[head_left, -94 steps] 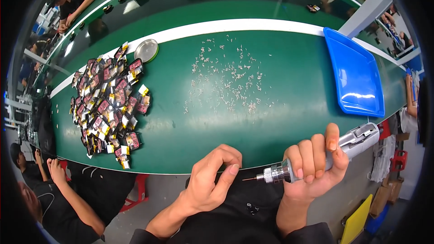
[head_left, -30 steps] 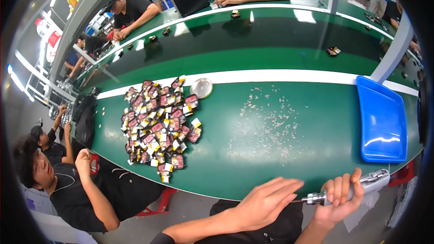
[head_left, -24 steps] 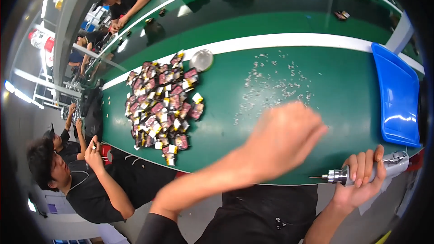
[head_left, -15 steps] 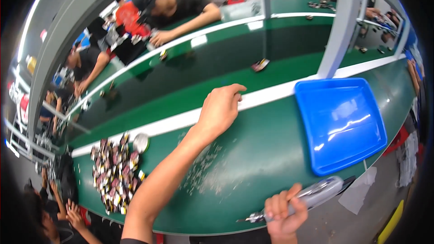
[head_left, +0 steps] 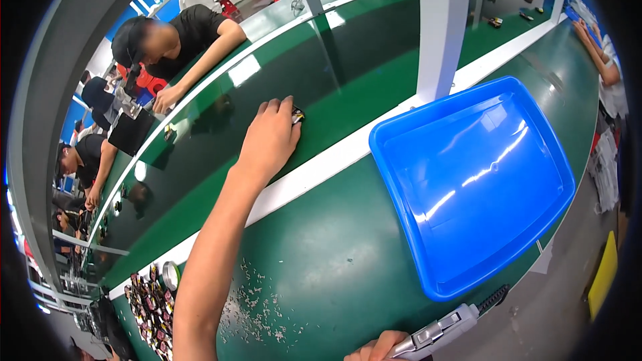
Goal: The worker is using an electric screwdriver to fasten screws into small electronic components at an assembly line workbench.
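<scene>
One arm has stretched far out since half a second ago: the left hand (head_left: 269, 139) now lies fingers-down on a small dark part (head_left: 297, 115) on the glossy conveyor belt (head_left: 348, 73), seemingly picking it up. The right hand (head_left: 378, 349) stays clenched on the electric screwdriver (head_left: 445, 324) below the blue tray (head_left: 401, 160)

left hand (head_left: 267, 140): arm stretched far forward, fingers curled down | right hand (head_left: 374, 349): low, apparently gripping

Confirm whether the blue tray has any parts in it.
No, the blue tray is empty, showing only light glare on its bare bottom.
</scene>
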Demonstrator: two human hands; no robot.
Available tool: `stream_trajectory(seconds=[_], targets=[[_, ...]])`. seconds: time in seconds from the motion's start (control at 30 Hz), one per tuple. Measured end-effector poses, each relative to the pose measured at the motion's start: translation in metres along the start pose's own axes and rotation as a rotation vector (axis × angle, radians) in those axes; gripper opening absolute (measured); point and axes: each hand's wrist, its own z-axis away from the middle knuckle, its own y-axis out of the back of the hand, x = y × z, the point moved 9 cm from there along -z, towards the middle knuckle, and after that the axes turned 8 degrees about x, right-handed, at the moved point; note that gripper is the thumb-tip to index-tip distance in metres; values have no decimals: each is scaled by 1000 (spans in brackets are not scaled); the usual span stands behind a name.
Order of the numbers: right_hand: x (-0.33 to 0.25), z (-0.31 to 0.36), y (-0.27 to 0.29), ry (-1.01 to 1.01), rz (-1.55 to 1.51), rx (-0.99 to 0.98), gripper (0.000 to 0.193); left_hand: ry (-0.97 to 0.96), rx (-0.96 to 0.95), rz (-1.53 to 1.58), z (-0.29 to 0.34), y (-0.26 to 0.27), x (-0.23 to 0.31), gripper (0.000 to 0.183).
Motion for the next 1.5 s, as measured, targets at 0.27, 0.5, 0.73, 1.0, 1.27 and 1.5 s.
stream_trajectory(seconds=[0.27, 0.5, 0.73, 1.0, 1.27, 1.5], targets=[[-3, -7, -1, 76, 111, -71, 11, -155, 96, 154, 40, 43, -1, 32], [-5, 1, 7, 130, 124, -35, 11, -51, -120, 295, 231, 162, 58, 55], [17, 18, 4, 152, 259, -26, 8, 50, -136, 263, 371, 196, 109, 51], [94, 48, -2, -50, 382, -36, 9, 95, -125, 333, 373, 192, 105, 40], [141, 79, 15, -70, 465, 120, 10, -120, 6, 205, 372, 200, 128, 33], [137, 70, 23, 43, 527, 286, 13, -231, 67, 168, 371, 195, 132, 25]])
